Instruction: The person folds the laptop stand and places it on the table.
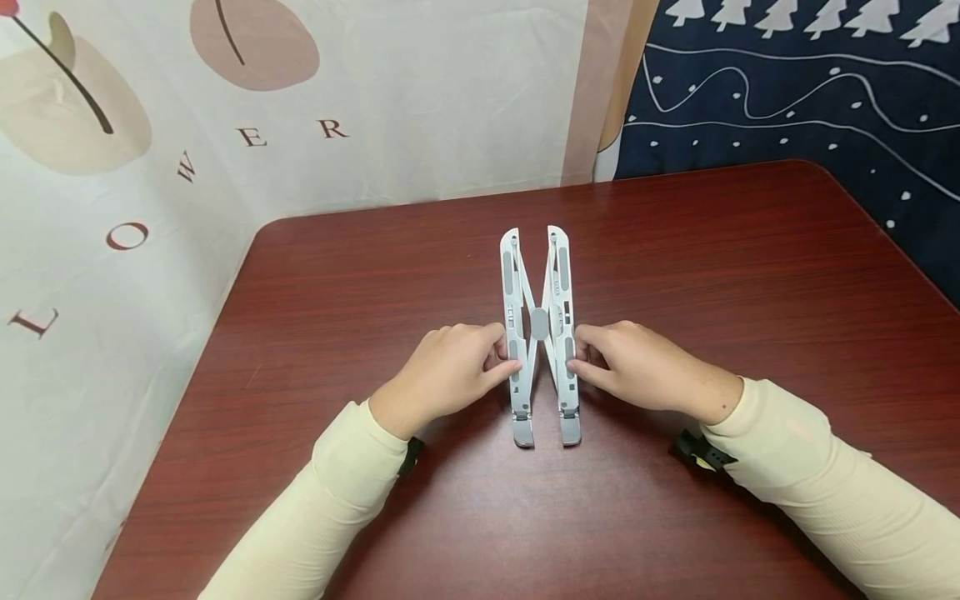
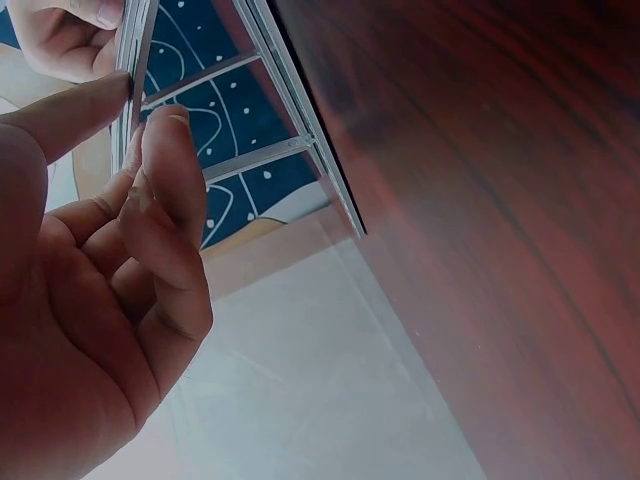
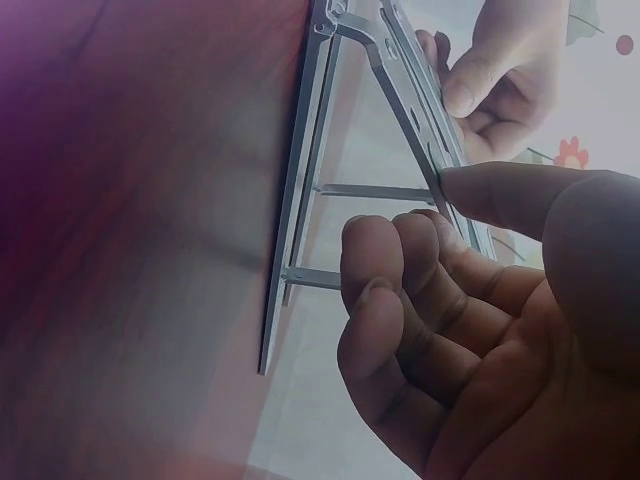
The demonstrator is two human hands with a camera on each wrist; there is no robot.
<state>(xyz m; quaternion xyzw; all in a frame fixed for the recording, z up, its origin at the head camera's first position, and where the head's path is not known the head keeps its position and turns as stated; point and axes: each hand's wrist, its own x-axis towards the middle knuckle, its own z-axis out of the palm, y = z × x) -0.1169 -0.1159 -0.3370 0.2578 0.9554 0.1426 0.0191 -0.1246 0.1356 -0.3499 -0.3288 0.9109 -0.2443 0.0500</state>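
Observation:
A silver folding laptop stand (image 1: 539, 323) stands on the table with its two long side arms partly spread and crossing bars between them. Grey pads run along the arms, and the front lips point towards me. My left hand (image 1: 452, 367) pinches the left arm between thumb and fingers. On the other side, my right hand (image 1: 645, 367) pinches the right arm at about the same height. In the left wrist view, the stand (image 2: 312, 140) shows its upper rail raised above the base rail, with struts between. The right wrist view has the same raised rail under the right thumb (image 3: 500, 195).
The reddish-brown wooden table (image 1: 360, 275) extends around the stand on all sides. Behind it hang a pale printed cloth (image 1: 450, 100) and a dark blue cloth (image 1: 750, 150) with white trees. Black straps (image 1: 705, 450) circle the wrists.

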